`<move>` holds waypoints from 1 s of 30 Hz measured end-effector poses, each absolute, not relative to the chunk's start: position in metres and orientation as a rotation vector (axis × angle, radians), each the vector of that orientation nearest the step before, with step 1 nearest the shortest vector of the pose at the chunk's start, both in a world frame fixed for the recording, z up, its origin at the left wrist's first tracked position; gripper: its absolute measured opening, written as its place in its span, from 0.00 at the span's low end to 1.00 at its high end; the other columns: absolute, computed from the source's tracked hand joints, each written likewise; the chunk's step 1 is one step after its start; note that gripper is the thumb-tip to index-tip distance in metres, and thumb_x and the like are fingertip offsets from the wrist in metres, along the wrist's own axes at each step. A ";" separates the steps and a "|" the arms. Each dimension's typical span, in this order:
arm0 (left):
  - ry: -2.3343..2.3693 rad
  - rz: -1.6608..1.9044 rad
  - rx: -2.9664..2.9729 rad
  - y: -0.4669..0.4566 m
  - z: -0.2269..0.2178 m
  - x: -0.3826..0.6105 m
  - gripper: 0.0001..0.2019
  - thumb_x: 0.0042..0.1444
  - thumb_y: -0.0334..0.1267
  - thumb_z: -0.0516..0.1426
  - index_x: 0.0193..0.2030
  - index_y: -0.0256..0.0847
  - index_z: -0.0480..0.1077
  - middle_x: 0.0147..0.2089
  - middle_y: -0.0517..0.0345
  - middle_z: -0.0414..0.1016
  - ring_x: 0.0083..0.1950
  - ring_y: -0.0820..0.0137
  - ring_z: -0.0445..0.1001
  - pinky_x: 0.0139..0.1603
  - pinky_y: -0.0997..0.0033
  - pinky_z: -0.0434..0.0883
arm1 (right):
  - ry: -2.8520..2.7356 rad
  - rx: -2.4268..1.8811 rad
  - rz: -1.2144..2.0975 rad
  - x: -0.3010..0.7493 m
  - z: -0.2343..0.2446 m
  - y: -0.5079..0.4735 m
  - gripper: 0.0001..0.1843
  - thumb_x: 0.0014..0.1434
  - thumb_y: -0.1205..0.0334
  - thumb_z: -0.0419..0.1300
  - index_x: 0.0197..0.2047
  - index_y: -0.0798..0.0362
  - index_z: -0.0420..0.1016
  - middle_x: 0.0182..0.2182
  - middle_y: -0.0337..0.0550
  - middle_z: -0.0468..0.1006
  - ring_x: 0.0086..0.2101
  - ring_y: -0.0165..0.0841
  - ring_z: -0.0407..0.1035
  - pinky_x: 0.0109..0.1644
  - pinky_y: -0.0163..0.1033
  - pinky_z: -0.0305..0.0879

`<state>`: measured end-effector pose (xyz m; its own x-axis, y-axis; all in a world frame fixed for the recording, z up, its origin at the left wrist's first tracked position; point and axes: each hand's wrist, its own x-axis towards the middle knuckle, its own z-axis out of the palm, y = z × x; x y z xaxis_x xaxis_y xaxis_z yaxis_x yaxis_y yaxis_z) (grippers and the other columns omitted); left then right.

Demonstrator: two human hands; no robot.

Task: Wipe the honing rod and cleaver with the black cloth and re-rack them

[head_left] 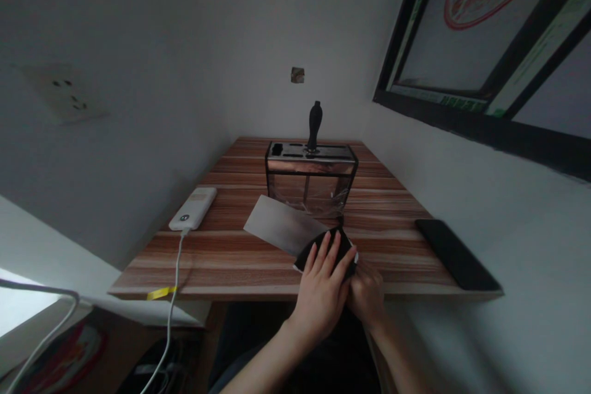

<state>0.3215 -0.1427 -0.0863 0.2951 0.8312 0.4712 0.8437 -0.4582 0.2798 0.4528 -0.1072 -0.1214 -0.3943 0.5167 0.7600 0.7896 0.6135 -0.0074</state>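
A cleaver with a broad, pale metal blade (281,223) lies at a slant over the table front, its blade pointing to the far left. Across the blade's near end is a black cloth (342,249) with a thin white edge. My left hand (324,283) presses on this cloth from above, its fingers slightly apart and laid over it. Beside it, my right hand (367,292) is closed in a fist at the cleaver's handle end; the handle itself is hidden. Just beyond the blade stands a clear-sided knife block (308,167) with a black-handled tool (314,125) upright in its top.
On the left, a white power bank (192,208) has a white cable (176,271) running over the front edge near yellow tape (161,293). A black phone (457,254) lies at the right edge. Walls enclose the wood-grain table (221,261); a framed picture (489,43) hangs right.
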 end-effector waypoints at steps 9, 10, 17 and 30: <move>-1.624 -0.832 -2.539 -0.142 -0.080 0.317 0.31 0.61 0.33 0.51 0.69 0.48 0.43 0.72 0.54 0.38 0.72 0.59 0.37 0.66 0.46 0.53 | -2.074 -1.009 -0.434 0.452 -0.123 -0.106 0.14 0.55 0.72 0.48 0.26 0.57 0.74 0.22 0.50 0.76 0.26 0.35 0.69 0.35 0.38 0.64; -1.627 -0.830 -2.531 -0.142 -0.080 0.317 0.31 0.61 0.33 0.51 0.69 0.48 0.43 0.72 0.54 0.38 0.72 0.59 0.37 0.66 0.46 0.53 | -2.072 -1.013 -0.436 0.452 -0.124 -0.106 0.14 0.55 0.72 0.48 0.26 0.57 0.74 0.23 0.50 0.77 0.27 0.36 0.69 0.36 0.39 0.64; -1.614 -0.821 -2.474 -0.141 -0.081 0.314 0.31 0.61 0.33 0.50 0.69 0.48 0.44 0.72 0.55 0.41 0.71 0.60 0.40 0.66 0.48 0.54 | -2.092 -0.994 -0.421 0.452 -0.120 -0.108 0.15 0.59 0.67 0.47 0.27 0.56 0.72 0.23 0.49 0.76 0.27 0.35 0.68 0.35 0.38 0.63; -1.674 -0.826 -2.300 -0.132 -0.081 0.296 0.28 0.63 0.33 0.48 0.69 0.48 0.46 0.72 0.55 0.41 0.71 0.60 0.42 0.66 0.49 0.52 | -2.121 -1.086 -0.418 0.450 -0.121 -0.109 0.16 0.64 0.56 0.50 0.29 0.54 0.71 0.22 0.44 0.75 0.26 0.34 0.68 0.36 0.38 0.57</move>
